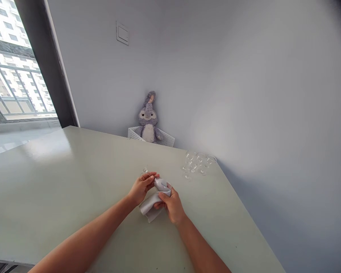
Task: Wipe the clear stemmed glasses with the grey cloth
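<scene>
My left hand is closed round a small clear glass, whose rim sticks out above my fingers. My right hand grips a light grey cloth and presses a fold of it against the glass. Both hands meet above the middle of the pale green table. The cloth's loose end hangs down below my hands.
Several small clear glasses stand in a cluster near the table's far right edge by the wall. A grey plush rabbit sits in a white perforated basket at the far corner. A window is at the left.
</scene>
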`<state>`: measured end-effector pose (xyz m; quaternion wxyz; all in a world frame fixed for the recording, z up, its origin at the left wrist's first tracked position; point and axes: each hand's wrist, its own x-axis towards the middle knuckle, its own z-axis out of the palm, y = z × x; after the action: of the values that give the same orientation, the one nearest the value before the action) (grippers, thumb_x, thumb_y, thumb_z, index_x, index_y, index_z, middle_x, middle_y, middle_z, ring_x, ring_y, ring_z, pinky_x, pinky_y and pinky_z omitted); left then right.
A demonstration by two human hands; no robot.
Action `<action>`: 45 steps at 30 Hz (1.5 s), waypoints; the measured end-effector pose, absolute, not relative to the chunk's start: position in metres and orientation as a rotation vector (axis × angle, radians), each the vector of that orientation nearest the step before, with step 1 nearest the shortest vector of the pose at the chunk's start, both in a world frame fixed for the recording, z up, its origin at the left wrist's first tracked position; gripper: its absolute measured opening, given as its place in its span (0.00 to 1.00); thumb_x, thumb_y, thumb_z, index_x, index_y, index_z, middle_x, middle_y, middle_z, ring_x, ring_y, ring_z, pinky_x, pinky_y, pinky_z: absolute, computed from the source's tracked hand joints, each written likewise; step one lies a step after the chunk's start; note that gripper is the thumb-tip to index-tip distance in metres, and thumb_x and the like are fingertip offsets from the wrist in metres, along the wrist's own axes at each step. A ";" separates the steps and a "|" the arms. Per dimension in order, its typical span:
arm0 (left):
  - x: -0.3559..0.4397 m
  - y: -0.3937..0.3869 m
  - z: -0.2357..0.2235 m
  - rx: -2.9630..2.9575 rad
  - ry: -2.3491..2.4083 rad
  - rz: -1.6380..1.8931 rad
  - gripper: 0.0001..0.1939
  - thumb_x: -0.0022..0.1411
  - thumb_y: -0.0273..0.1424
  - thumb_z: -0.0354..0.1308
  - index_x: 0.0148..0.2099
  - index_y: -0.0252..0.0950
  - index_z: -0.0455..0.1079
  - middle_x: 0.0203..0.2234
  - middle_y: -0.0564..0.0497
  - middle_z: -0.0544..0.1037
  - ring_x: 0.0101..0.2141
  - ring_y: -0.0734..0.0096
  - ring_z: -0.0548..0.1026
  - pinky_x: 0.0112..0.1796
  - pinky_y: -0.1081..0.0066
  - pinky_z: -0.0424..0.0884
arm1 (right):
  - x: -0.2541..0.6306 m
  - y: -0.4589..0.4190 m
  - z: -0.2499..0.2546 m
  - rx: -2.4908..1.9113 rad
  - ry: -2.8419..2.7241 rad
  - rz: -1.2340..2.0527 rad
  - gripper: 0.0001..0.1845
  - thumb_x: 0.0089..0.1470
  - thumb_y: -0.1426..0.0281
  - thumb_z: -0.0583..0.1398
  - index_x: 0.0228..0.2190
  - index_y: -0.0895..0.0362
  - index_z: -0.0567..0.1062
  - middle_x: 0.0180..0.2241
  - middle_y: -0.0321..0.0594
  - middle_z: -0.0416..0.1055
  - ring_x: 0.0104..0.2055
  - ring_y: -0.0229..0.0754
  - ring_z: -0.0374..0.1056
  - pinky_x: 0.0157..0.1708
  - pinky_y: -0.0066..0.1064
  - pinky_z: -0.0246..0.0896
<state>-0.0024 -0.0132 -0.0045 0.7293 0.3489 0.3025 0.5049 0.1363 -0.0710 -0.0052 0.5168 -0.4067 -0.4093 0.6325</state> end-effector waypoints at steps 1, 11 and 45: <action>-0.003 -0.013 -0.005 0.765 0.713 1.096 0.13 0.50 0.36 0.61 0.38 0.35 0.70 0.35 0.49 0.75 0.34 0.73 0.72 0.38 0.72 0.68 | 0.135 -0.073 -0.007 -1.034 -1.124 1.410 0.22 0.44 0.65 0.62 0.44 0.53 0.68 0.24 0.33 0.70 0.19 0.36 0.66 0.21 0.30 0.66; 0.003 -0.025 0.007 0.783 0.585 1.073 0.18 0.51 0.37 0.59 0.46 0.39 0.68 0.41 0.48 0.72 0.39 0.69 0.71 0.44 0.66 0.65 | 0.141 -0.069 0.001 -0.932 -0.890 1.509 0.21 0.44 0.63 0.63 0.41 0.56 0.69 0.21 0.32 0.69 0.18 0.37 0.67 0.18 0.28 0.64; 0.001 -0.021 0.005 0.899 0.729 1.053 0.14 0.51 0.41 0.58 0.30 0.33 0.67 0.26 0.51 0.73 0.28 0.74 0.70 0.33 0.71 0.67 | 0.131 -0.081 -0.006 -1.146 -1.432 1.025 0.21 0.46 0.70 0.60 0.44 0.53 0.70 0.39 0.42 0.70 0.32 0.43 0.69 0.32 0.37 0.68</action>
<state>0.0013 -0.0213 0.0047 0.7092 0.4052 0.3286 0.4742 0.1309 -0.0808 -0.0058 0.4972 -0.4734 -0.5913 0.4232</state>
